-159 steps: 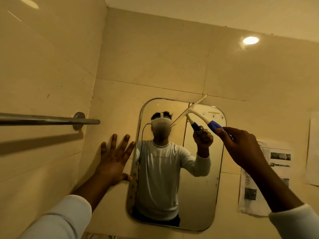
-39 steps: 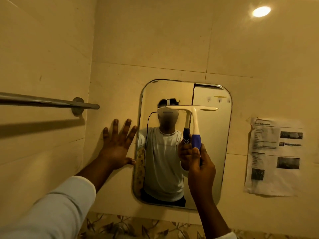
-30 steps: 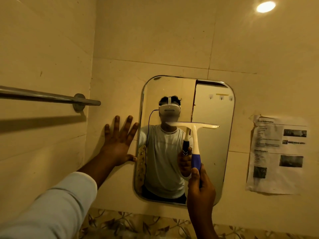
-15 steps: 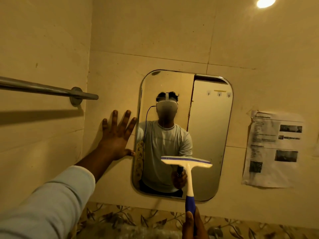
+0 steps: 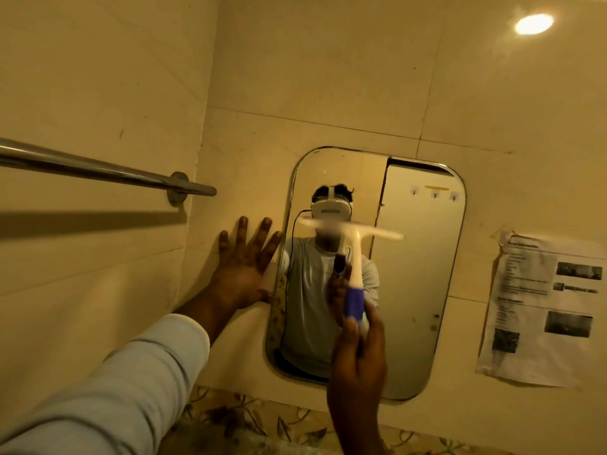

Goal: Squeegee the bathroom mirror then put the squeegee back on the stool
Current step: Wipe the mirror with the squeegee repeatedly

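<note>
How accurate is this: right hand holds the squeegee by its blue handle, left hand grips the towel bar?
Head view: the left hand lies flat on the wall beside the mirror, not gripping the towel bar. The right hand does hold the squeegee by its blue handle.

Glossy tiled wall (image 5: 328,77); polished metal rail (image 5: 98,170); crumpled paper sheet (image 5: 542,310); reflective glass mirror (image 5: 417,274).

Counted one mirror (image 5: 423,290), one squeegee (image 5: 355,267) and two hands: left hand (image 5: 244,267), right hand (image 5: 358,356). Found one towel rail (image 5: 98,170), one sheet of paper (image 5: 538,310) and one round light (image 5: 533,24). Made out three small hooks (image 5: 435,195) reflected in the glass.
</note>
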`<state>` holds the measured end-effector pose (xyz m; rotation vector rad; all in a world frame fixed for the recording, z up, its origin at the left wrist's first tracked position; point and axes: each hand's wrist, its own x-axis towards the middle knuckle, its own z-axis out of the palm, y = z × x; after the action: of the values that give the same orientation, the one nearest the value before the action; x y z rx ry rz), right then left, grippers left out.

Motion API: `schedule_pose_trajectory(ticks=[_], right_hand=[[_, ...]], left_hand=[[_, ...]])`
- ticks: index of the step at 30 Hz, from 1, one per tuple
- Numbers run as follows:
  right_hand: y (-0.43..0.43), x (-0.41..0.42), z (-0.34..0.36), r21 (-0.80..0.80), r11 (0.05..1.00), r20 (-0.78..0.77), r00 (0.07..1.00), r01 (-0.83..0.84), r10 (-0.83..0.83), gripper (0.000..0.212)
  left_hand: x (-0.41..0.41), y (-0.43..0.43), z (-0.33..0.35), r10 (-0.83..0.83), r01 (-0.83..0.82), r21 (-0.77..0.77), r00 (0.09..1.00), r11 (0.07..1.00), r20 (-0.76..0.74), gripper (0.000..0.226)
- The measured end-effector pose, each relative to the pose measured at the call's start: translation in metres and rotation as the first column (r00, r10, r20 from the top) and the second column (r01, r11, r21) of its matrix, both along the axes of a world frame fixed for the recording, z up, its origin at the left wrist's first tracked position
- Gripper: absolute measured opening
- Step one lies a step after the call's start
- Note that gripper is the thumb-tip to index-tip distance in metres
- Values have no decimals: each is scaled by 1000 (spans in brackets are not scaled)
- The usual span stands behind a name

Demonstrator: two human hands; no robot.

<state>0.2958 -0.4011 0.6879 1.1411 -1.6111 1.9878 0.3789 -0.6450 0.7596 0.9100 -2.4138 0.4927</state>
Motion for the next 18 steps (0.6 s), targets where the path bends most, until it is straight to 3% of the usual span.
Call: schedule_pose_trajectory(ticks=[7, 18], right_hand=[[-51, -29, 98, -152, 987, -68, 997, -49, 39, 53], [-56, -47, 61, -80, 996, -110, 993, 43, -51, 62]], left_hand=[[0, -4, -1, -14, 13, -33, 1000, 999, -22, 149], [-1, -4, -2, 10, -11, -52, 1000, 999, -19, 149]])
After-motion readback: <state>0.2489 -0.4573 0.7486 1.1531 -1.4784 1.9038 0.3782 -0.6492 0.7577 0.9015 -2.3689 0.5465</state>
